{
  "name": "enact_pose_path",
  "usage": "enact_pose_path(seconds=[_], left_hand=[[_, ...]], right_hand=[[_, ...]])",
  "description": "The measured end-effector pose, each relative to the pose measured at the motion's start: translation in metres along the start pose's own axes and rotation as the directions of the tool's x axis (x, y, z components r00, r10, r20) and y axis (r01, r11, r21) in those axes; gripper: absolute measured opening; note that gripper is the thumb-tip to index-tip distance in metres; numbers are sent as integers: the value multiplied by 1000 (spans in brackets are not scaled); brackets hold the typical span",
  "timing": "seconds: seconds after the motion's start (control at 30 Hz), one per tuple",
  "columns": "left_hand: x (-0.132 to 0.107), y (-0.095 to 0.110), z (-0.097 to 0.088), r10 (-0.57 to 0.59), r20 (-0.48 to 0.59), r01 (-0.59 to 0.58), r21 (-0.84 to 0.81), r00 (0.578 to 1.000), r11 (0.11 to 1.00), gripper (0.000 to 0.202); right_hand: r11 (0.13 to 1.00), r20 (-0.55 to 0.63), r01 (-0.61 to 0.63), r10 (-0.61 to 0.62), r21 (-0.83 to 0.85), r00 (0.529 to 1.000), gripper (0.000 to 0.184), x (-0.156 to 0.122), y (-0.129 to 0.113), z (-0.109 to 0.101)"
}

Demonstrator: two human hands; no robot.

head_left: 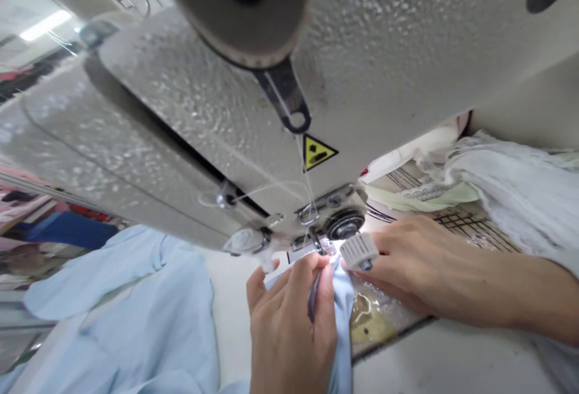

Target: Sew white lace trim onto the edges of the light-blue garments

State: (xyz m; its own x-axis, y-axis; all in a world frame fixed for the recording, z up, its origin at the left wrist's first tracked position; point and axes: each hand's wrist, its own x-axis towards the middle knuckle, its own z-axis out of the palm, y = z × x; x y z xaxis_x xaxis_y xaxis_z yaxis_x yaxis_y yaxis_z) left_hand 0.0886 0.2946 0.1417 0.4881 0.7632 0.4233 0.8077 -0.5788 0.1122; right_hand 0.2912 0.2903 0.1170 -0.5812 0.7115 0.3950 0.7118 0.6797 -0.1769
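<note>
Light blue fabric (344, 303) runs as a narrow folded strip under the needle area of a sewing machine (217, 110). Just in front of the presser foot, my left hand (292, 327) pinches the strip between thumb and forefinger. A slim dark grey piece (313, 297), its kind unclear, shows between those fingers. My right hand (420, 267) comes in from the right, its fingers drawn together at the strip's right edge. A white ribbed attachment (359, 251) hides part of its fingertips. White thread hangs from the take-up area down to the needle.
More light blue fabric (154, 315) is spread over the table on the left. White lace-trimmed cloth (520, 183) lies bunched at the right, by a pale green strip (429, 200). The machine head hangs low over both hands, with a yellow warning label (318, 152).
</note>
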Motion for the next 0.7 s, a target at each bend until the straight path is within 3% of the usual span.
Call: enact_pose_path(seconds=[0.13, 0.37, 0.57, 0.7], left_hand=[[-1, -1, 0, 14, -8, -14, -11, 1000, 1000, 11], [-5, -4, 2, -95, 1, 95, -67, 995, 993, 15], [-5, -8, 1, -55, 32, 56, -28, 998, 998, 9], [-5, -10, 1, -11, 38, 16, -153, 999, 988, 8]], right_hand=[[1000, 34, -20, 20, 2, 999, 3, 3, 0, 1], [1000, 176, -4, -1, 28, 984, 8, 11, 1, -15], [997, 166, 51, -41, -55, 985, 7, 14, 2, -19], [994, 147, 87, -76, -65, 986, 13, 14, 2, -22]])
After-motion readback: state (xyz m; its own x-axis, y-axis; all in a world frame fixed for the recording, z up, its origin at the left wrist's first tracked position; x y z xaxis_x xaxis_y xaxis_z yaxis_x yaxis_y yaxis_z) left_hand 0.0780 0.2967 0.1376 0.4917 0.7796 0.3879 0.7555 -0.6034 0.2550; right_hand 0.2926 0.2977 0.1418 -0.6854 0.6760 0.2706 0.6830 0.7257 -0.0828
